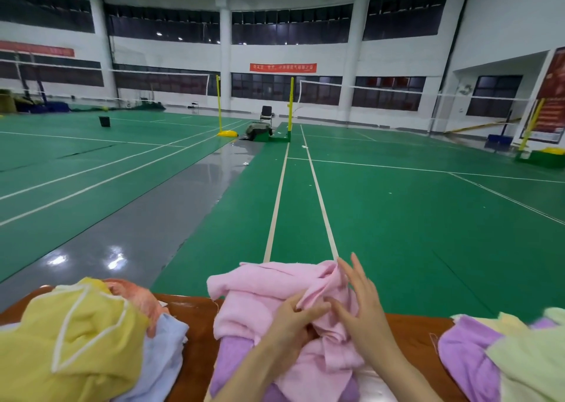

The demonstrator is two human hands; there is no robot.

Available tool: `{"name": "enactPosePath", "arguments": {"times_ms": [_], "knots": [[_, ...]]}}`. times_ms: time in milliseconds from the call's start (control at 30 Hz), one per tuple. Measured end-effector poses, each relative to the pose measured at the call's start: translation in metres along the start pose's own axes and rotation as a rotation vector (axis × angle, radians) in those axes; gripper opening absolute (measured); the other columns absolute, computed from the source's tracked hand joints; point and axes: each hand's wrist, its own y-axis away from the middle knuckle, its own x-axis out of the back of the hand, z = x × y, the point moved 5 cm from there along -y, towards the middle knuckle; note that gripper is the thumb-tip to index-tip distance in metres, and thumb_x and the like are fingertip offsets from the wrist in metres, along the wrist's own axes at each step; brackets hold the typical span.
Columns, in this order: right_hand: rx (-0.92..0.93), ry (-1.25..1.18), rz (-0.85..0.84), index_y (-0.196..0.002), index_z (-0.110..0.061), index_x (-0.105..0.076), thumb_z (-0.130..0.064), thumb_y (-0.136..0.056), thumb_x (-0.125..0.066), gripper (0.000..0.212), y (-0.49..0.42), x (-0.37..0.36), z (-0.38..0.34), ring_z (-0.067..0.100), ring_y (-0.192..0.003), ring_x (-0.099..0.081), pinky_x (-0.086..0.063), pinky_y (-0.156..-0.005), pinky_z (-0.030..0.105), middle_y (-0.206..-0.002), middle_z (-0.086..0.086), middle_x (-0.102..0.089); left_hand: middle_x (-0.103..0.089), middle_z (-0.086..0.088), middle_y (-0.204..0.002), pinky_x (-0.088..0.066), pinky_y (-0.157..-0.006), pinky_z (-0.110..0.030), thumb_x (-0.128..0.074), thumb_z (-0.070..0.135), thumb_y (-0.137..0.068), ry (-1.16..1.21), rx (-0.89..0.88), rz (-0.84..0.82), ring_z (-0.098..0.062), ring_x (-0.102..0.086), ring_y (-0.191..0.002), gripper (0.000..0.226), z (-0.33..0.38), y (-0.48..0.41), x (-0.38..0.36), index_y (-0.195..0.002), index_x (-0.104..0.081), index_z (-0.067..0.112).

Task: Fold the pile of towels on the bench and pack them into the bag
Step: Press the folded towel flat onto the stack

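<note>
1 head-worn wide-angle view. Looks forward and slightly down from just behind the wooden bench [195, 334], close at 6 o'clock, out across the badminton court [397, 218] toward 12 o'clock.

Bench [198, 331] strips lying open, yellow pile [76, 340] crowding left, pink towel [244, 288] filling middle, purple pile [464, 356] seemingly crowding right.

Nothing here can be read for certain. A red banner [282, 67] on the far wall [330, 56] carries a row of pale characters, too blurred to make out. A longer red banner [36, 48] on the left wall [30, 32] is fainter still, its marks only a smear. A tall red poster [552, 96] by the right wall [504, 19] shows pale lines of print, all illegible
</note>
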Motion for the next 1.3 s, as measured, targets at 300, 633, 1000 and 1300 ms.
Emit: {"name": "enactPosePath", "arguments": {"times_ms": [300,633,1000,1300], "knots": [[0.035,0.033,-0.184,-0.104,-0.043,-0.052,-0.032,-0.077,-0.068,0.033,-0.024,0.013,0.001,0.000,-0.133,-0.027,-0.022,-0.114,0.028,-0.122,-0.033,-0.041,-0.063,-0.018,-0.120,-0.050,-0.093,-0.034,-0.052,0.016,-0.092,-0.051,-0.171,0.034,-0.028,-0.059,-0.114,0.035,0.008,0.000,-0.004,-0.118,-0.059,-0.006],[0.098,-0.242,-0.146,-0.068,-0.009,-0.055,-0.041,-0.069,-0.072,0.036,-0.074,0.051,-0.059,0.006,-0.066,-0.048,-0.038,-0.065,0.021,-0.066,-0.007,-0.056,-0.042,0.004,-0.062,-0.032,-0.055,-0.013,-0.042,0.024,-0.099,-0.628,-0.613,0.283,0.002,-0.037,-0.055,0.034,0.141,0.000,-0.052,-0.068,-0.048,0.014],[0.082,-0.492,-0.319,-0.080,-0.007,-0.061,-0.019,-0.065,-0.070,0.022,-0.122,0.065,-0.131,0.005,-0.065,-0.060,-0.047,-0.062,0.014,-0.070,-0.007,-0.066,-0.047,-0.008,-0.079,-0.032,-0.063,-0.024,-0.047,0.025,-0.098,-0.773,-0.935,0.376,-0.011,-0.038,-0.074,0.028,0.288,0.015,-0.059,-0.087,-0.059,0.002],[-0.049,-0.186,-0.403,-0.085,-0.001,-0.066,-0.021,-0.070,-0.067,0.025,-0.106,0.049,-0.103,0.016,-0.072,-0.051,-0.041,-0.065,0.032,-0.077,0.006,-0.059,-0.048,-0.002,-0.071,-0.037,-0.064,-0.024,-0.046,0.036,-0.097,-0.575,-0.987,0.470,-0.010,-0.043,-0.067,0.033,0.326,0.043,-0.044,-0.080,-0.056,0.010]]}}
